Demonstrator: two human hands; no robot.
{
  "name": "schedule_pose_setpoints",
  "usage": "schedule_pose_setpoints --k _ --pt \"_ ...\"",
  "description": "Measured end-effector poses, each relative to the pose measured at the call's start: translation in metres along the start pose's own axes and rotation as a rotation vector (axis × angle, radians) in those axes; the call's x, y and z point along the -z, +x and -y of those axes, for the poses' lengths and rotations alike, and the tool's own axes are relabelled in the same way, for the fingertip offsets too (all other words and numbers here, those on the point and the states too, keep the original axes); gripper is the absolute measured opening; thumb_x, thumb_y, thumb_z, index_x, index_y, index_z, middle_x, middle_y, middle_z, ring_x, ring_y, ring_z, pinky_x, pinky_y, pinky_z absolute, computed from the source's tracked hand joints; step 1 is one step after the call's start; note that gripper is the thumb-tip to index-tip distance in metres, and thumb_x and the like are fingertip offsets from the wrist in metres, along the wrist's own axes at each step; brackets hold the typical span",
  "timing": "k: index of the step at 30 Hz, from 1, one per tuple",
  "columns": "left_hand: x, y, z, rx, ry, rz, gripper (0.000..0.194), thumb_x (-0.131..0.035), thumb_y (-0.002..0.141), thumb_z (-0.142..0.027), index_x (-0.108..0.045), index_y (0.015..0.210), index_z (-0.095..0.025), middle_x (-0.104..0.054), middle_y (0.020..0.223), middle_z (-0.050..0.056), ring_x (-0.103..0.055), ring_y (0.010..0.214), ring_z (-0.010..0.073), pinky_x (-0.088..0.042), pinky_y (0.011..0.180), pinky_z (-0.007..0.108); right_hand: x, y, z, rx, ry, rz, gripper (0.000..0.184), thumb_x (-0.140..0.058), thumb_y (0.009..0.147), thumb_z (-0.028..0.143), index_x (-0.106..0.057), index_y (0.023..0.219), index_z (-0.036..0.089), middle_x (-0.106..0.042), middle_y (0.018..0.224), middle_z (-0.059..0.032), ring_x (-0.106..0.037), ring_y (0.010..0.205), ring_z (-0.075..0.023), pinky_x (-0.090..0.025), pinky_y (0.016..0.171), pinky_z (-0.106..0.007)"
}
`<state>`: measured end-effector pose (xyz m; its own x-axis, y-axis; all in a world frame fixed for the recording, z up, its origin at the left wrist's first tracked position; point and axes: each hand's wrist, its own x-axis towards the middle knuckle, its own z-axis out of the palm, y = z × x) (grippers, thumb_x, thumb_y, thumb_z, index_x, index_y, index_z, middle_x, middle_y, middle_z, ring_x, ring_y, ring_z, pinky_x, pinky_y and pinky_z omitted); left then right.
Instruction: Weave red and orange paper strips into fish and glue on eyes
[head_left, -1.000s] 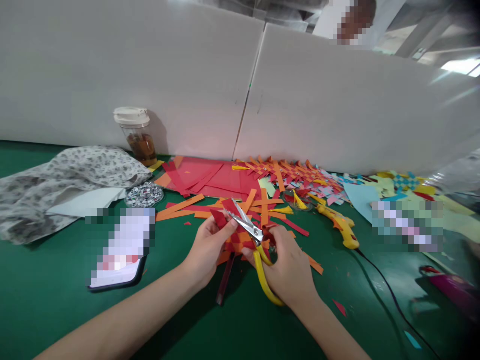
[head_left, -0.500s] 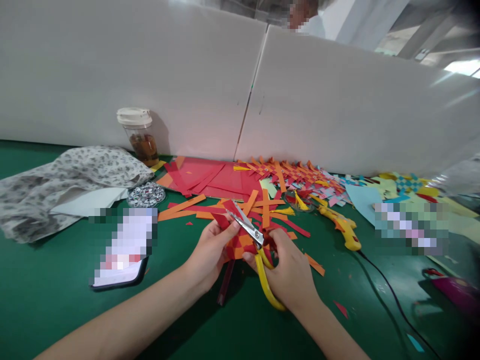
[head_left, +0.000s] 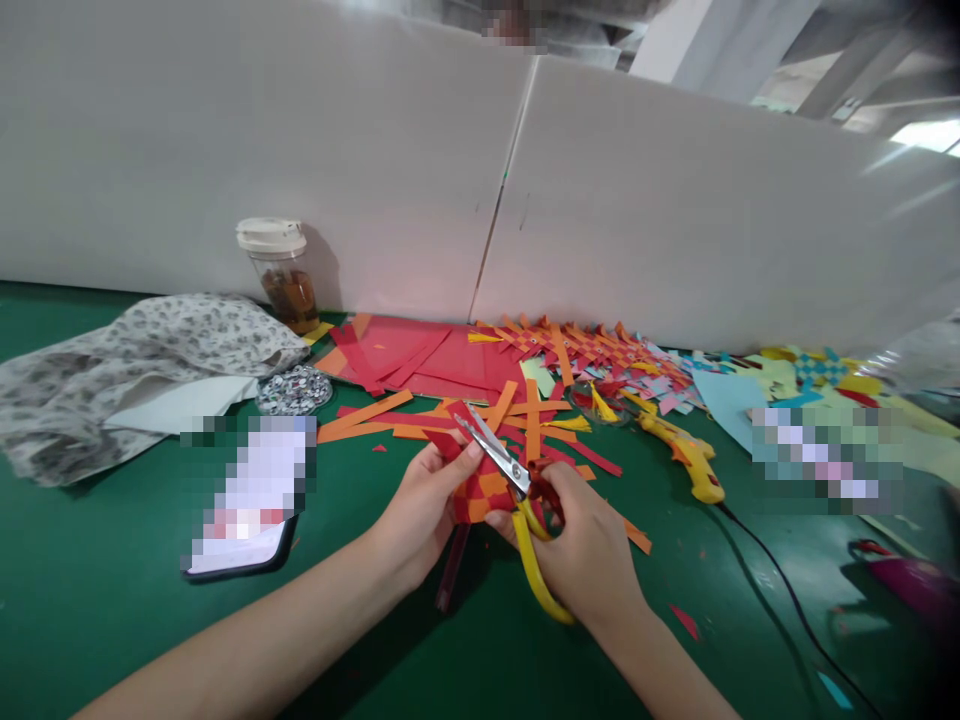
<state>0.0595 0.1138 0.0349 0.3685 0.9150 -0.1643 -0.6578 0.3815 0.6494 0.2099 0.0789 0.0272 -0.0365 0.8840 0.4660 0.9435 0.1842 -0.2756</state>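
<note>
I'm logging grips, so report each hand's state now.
Left hand: closed, holding the woven red-and-orange paper.
Right hand: closed around the yellow-handled scissors.

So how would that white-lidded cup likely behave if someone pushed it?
The clear cup could tip, being taller than wide. The brown liquid inside probably gives it some weight. Its white lid, which is on, might limit any spill.

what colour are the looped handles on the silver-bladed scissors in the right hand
Yellow; the looped scissor handles show best in the head view.
</note>
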Motion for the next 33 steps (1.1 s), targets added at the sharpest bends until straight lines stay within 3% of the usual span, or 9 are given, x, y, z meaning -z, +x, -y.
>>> schedule_pose_setpoints --k 12,25,33 --pt "0.002 0.001 0.000 0.033 0.014 -0.008 0.013 -0.067 0.074 -0.026 -0.062 0.079 -0.016 -0.069 0.073 0.001 -0.063 0.062 0.0122 -0.050 0.056 0.023 -0.001 0.000 -0.001 -0.018 0.034 0.003 0.033 -0.061 0.068 0.050 -0.046 0.066 0.020 -0.047 0.060 0.0016 -0.042 0.048 -0.0107 -0.032 0.044 -0.022" --pt "0.009 0.008 0.002 -0.030 0.072 0.041 0.010 -0.065 0.076 -0.022 -0.062 0.083 -0.014 -0.069 0.071 0.001 -0.066 0.065 0.0120 -0.051 0.064 0.021 -0.001 0.001 -0.005 0.005 -0.010 0.014 0.031 -0.059 0.068 0.049 -0.048 0.071 0.020 -0.050 0.061 0.0012 -0.046 0.048 -0.0119 -0.033 0.045 -0.022" --pt "0.013 0.009 0.003 0.017 0.042 0.023 0.011 -0.067 0.074 -0.022 -0.059 0.079 -0.016 -0.069 0.072 -0.001 -0.065 0.064 0.0116 -0.052 0.061 0.022 -0.003 0.001 -0.005 -0.020 0.062 0.001 0.031 -0.063 0.065 0.047 -0.050 0.068 0.019 -0.049 0.060 0.0016 -0.044 0.048 -0.0110 -0.033 0.045 -0.021"
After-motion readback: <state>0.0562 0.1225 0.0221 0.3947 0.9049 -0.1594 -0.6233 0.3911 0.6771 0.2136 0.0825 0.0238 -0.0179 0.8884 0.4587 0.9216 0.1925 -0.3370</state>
